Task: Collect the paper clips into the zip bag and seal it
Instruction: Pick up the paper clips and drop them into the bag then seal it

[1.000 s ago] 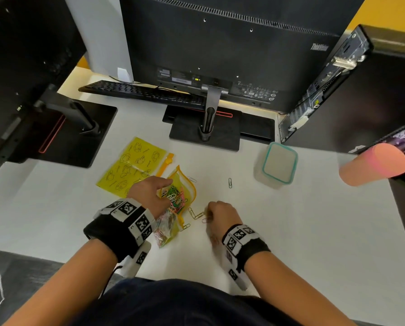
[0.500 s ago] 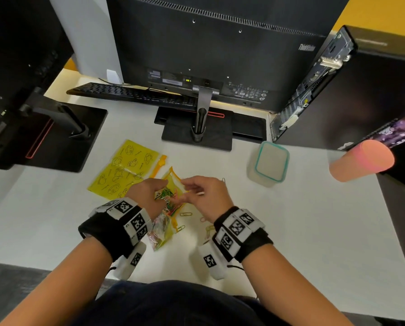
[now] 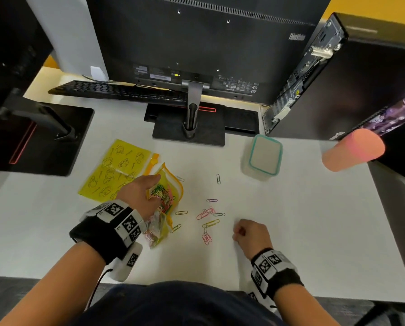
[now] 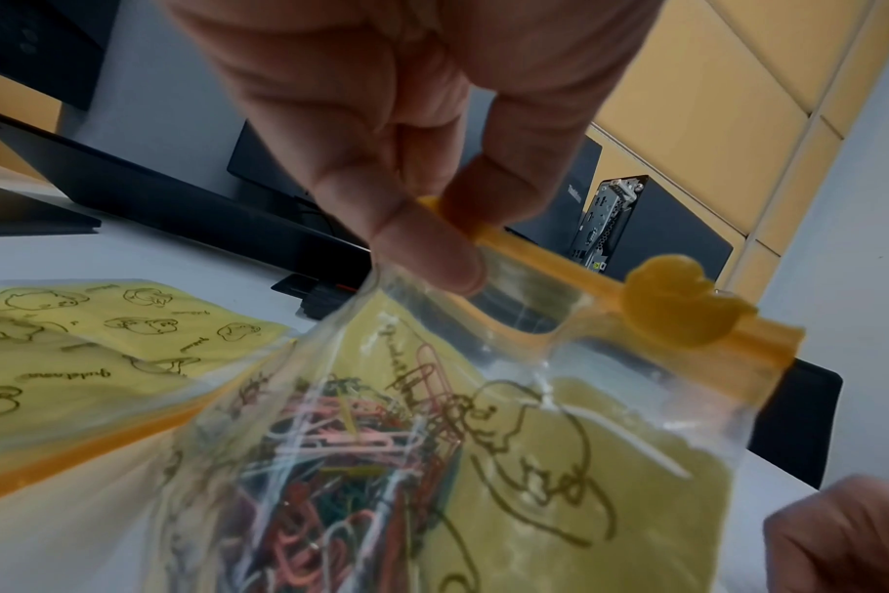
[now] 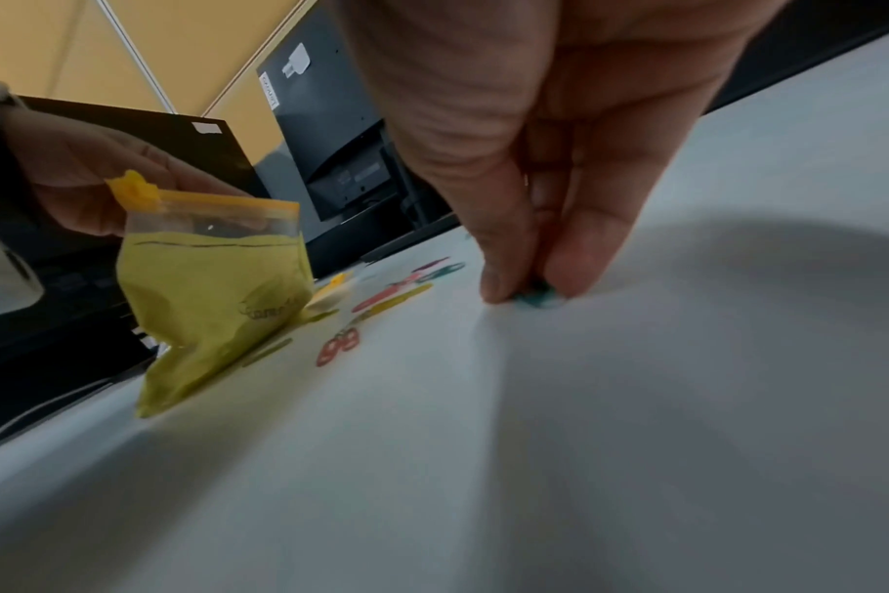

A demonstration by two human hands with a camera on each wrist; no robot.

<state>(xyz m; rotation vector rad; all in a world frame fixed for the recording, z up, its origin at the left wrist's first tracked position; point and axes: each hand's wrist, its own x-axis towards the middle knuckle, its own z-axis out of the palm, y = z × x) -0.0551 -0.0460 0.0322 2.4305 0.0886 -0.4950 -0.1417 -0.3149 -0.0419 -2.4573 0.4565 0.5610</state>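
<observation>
On the white desk point(image 3: 291, 231), left of centre, the left hand point(image 3: 138, 194) pinches the open zip bag point(image 3: 171, 184) by its orange rim, many clips inside. About ten loose paper clips point(image 3: 206, 214) lie just right. The right hand point(image 3: 249, 236) pinches one green clip point(image 5: 536, 299). Two monitors stand far.

A black flat monitor point(image 3: 196, 43) on a grey stand is standing at the back of the white table point(image 3: 291, 231), with a black keyboard point(image 3: 117, 91) lying behind its base. A flat yellow plastic pouch printed with duck drawings point(image 3: 113, 171) is lying left of centre. A clear square container with a teal-rimmed lid point(image 3: 263, 156) is sitting to the right, near a peach-pink cylinder point(image 3: 353, 149) and a black computer case point(image 3: 338, 78).
</observation>
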